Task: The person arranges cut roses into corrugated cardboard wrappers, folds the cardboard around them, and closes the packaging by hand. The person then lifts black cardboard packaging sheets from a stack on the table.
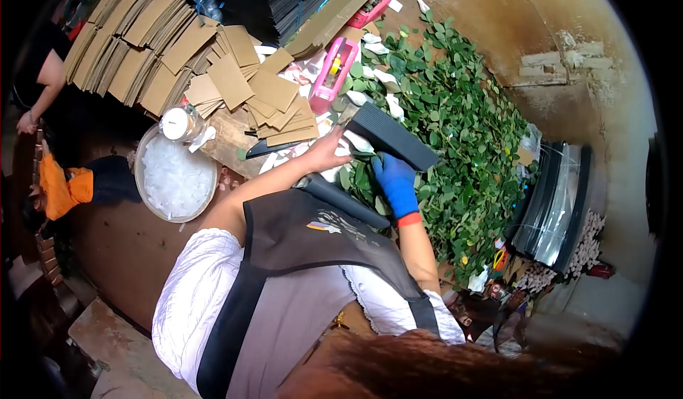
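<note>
My bare left hand [328,151] has its fingers closed at the base of a white bud-shaped piece [358,143]. Just to the right, my right hand [397,183], in a blue glove, is closed near the green leaves below that piece; what its fingers grip is too small to name. A dark ribbed block [391,135] lies slantwise beyond both hands. Close to my apron is a dark rounded bar [345,200]. More white pieces [388,80] lie beside a large heap of green leaves [455,121]. A pink holder [334,74] stands beyond my left hand.
Cardboard pieces [274,89] are piled at the upper left. A round tub [147,200] holds translucent pieces, with a jar [176,124] at its rim. Bundled dark strips [548,207] stand right. At far left are another person's arm [51,79] and a person in orange [60,185].
</note>
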Tool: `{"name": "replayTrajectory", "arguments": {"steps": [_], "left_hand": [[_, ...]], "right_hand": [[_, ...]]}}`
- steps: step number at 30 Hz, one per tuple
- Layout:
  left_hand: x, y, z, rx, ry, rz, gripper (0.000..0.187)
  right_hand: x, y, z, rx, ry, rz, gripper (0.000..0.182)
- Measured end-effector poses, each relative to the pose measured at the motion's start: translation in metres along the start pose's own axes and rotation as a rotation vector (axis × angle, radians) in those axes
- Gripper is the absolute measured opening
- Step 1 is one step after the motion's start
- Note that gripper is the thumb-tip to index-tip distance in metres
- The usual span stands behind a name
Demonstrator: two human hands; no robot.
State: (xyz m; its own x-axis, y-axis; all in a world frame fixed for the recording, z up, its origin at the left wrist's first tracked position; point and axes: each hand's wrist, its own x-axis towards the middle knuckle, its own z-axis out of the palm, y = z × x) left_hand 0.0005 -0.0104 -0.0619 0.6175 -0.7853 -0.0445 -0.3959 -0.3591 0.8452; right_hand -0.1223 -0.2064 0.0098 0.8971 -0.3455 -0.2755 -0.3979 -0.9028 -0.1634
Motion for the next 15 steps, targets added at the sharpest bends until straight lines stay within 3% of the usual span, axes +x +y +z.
{"name": "replayTrajectory", "arguments": {"steps": [4,5,8,9,13,15], "left_hand": [[0.002,-0.012,0.004,-0.035,-0.036,0.032,0.085],[0.005,-0.02,0.009,-0.047,-0.028,0.068,0.084],[0.015,-0.007,-0.009,-0.284,-0.089,-0.182,0.069],[0.017,0.001,-0.019,-0.089,-0.039,-0.111,0.052],[0.015,0.006,-0.021,0.13,0.09,0.109,0.036],[0.011,0.005,-0.02,-0.193,0.242,-0.023,0.035]], "right_hand": [[0.014,-0.021,0.002,-0.073,-0.22,0.145,0.042],[0.015,-0.015,0.025,-0.099,-0.032,0.049,0.039],[0.015,-0.01,0.045,-0.151,0.089,0.014,0.038],[0.014,-0.012,0.044,-0.144,0.058,0.038,0.038],[0.014,-0.007,0.047,-0.142,-0.004,0.088,0.039],[0.015,-0.003,0.054,-0.148,0.028,0.083,0.04]]}}
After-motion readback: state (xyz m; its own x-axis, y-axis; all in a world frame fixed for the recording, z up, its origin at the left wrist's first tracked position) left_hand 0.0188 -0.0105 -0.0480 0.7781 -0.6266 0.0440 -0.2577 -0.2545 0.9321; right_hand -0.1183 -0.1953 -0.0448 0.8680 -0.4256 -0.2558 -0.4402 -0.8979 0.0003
